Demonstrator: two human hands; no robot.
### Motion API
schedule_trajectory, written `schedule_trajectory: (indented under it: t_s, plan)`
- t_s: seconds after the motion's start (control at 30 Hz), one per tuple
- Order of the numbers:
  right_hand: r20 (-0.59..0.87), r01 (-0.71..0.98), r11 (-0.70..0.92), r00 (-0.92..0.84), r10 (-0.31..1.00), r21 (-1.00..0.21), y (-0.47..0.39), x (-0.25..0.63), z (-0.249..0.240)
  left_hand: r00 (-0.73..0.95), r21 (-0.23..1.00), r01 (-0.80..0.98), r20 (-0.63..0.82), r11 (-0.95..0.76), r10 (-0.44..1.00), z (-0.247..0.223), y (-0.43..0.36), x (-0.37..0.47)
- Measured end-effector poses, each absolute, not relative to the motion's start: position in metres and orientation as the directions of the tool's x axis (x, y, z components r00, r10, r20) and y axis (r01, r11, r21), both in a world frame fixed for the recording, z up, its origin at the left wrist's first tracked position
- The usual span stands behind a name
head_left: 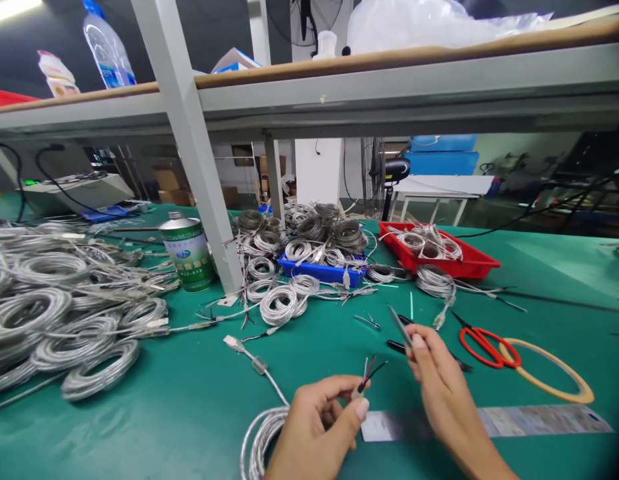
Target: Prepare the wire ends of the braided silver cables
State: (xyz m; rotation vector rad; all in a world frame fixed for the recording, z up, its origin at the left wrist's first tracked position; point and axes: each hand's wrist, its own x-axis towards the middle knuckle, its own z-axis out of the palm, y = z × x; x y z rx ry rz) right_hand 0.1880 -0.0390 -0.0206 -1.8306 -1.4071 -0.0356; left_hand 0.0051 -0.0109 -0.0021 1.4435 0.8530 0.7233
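My left hand (322, 423) pinches the stripped end of a USB cable (262, 443) between thumb and forefinger. Red, black and pale wires (370, 372) fan out above the fingertips. The clear-jacketed coil lies partly behind this hand, and its USB plug (234, 343) rests on the mat further left. To the right, my right hand (436, 380) grips a slim grey pointed tool (399, 325), tip up and leaning left; its exact kind is not clear. A steel ruler (534, 421) lies under the right wrist, and a black-handled tool (396, 346) shows behind the fingers.
Red-handled scissors (489, 350) and a tape roll (564, 365) lie at right. Behind stand a blue tray (319, 272) and a red tray (472, 267) with coiled cables. More coils (84, 333) heap at left beside a green can (187, 257). A shelf post (189, 147) rises from the bench.
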Motion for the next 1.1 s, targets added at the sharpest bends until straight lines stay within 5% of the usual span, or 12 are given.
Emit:
schedule_trajectory:
  t_s: [0.13, 0.4, 1.1]
  plan:
    - [0.47, 0.699, 0.033, 0.445, 0.762, -0.715, -0.073, 0.181, -0.033, 0.527, 0.997, 0.055, -0.068, 0.046, 0.847, -0.002, -0.011, 0.005]
    - [0.588, 0.741, 0.351, 0.073, 0.806, -0.573, -0.082, 0.162, -0.023, 0.526, 0.986, -0.017, -0.132, 0.166, 0.84, 0.008, -0.008, 0.008]
    - [0.553, 0.792, 0.315, 0.035, 0.832, -0.523, -0.081, 0.164, -0.033, 0.55, 0.994, 0.062, -0.105, 0.085, 0.829, 0.008, -0.01, 0.005]
